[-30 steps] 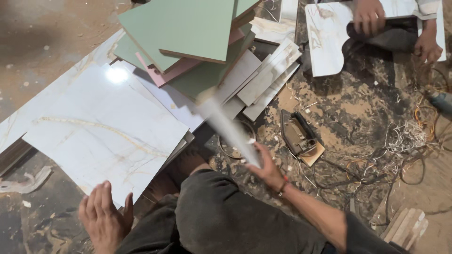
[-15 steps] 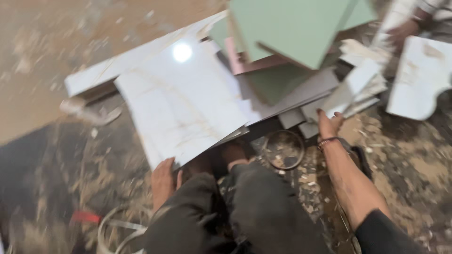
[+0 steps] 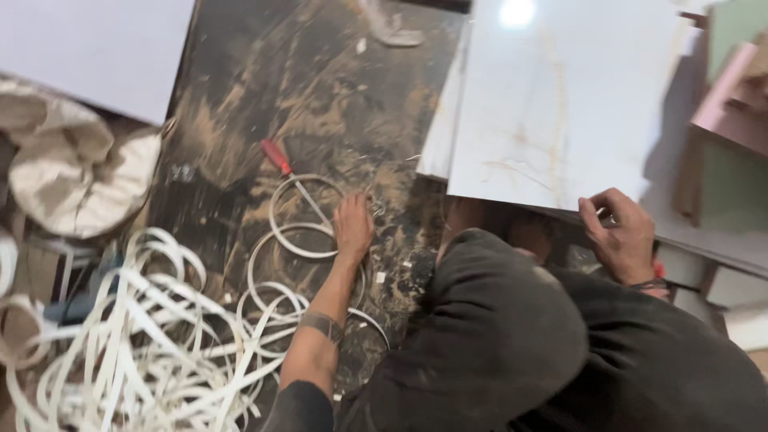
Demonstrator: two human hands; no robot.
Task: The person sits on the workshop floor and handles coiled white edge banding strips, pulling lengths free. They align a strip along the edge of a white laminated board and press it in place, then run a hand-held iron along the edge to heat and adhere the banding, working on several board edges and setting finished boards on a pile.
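My left hand (image 3: 353, 227) lies palm down on the dusty dark floor. Its fingertips touch a coil of white edge strip (image 3: 282, 234). A red-handled screwdriver (image 3: 277, 157) lies just beyond the coil, up and to the left of the hand. My right hand (image 3: 622, 234) curls its fingers over the near edge of a large white marble-patterned panel (image 3: 560, 96), holding it. My bent knee in dark trousers (image 3: 512, 320) fills the space between the two hands.
A tangled heap of white strips (image 3: 136, 352) covers the lower left. A pale cloth sack (image 3: 72, 172) sits at the left under a white board (image 3: 96, 48). Green and pink boards (image 3: 736, 112) are stacked at the right. Sawdust coats the floor (image 3: 320, 88).
The view has swung left, from the board pile to the floor with the strip coils. My left hand has reached out to the coil. My right hand has come to the white panel's edge.
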